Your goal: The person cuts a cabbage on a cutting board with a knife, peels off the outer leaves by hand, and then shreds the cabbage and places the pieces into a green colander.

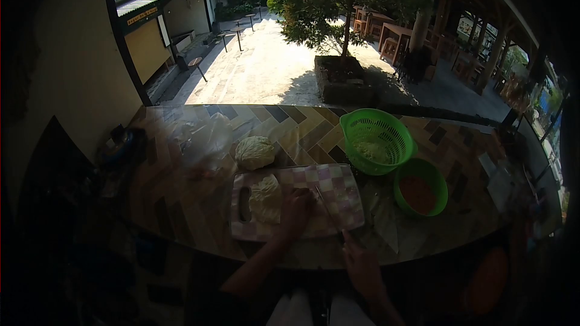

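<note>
A checkered cutting board (344, 190) lies in front of me on the table. On it my left hand (297, 210) is closed, its fingers bent over a pale piece of cabbage that they mostly hide. My right hand (360, 264) grips a knife (328, 207) by the handle at the board's front edge. The blade points away from me and lies just right of my left fingertips. A cut chunk of cabbage (264, 199) rests on the board's left side, by the handle slot. Behind it a rounder cabbage (254, 153) sits on the tabletop, next to the board's back edge.
A green colander (379, 139) with pale shreds inside stands behind the board to the right. Touching or close to it, a green bowl (444, 190) holds something orange. Clear plastic (202, 139) lies at the back left of the patterned table (199, 205).
</note>
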The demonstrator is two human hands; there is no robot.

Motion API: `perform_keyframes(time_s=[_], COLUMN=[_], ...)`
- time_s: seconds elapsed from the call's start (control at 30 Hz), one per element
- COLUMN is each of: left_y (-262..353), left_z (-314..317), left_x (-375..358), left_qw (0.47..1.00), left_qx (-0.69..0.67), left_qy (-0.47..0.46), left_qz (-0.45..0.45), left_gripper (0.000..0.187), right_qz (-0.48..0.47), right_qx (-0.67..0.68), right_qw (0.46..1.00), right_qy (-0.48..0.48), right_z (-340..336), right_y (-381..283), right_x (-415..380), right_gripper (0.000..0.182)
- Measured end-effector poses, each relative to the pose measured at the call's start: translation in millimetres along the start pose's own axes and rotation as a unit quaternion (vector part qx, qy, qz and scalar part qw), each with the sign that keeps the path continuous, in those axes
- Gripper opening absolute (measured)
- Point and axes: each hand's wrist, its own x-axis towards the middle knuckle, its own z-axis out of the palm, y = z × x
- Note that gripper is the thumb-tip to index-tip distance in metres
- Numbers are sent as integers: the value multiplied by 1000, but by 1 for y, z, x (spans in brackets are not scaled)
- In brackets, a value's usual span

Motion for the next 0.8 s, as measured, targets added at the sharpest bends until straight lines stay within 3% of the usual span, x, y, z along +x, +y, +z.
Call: perform_keyframes(time_s=[0.2, 0.5, 0.63, 0.8], left_y=[1, 1, 6, -4], left_z=[4, 4, -4, 4], left_x=[0, 1, 3, -1], left_qw=[999, 1000, 999, 999], left_qx=[-21, 16, 44, 43], left_qy=[23, 17, 10, 17], left_qz=[-25, -9, 26, -15], left_gripper=[15, 19, 19, 18], right_qz=[-21, 51, 40, 46], right_qx=[59, -48, -89, -114], right_qw=[998, 995, 993, 991], right_qy=[10, -70, -69, -45], right_z=[-7, -32, -36, -24], right_y=[2, -23, -27, -9], right_x=[-15, -23, -20, -5], right_gripper=[47, 47, 48, 47])
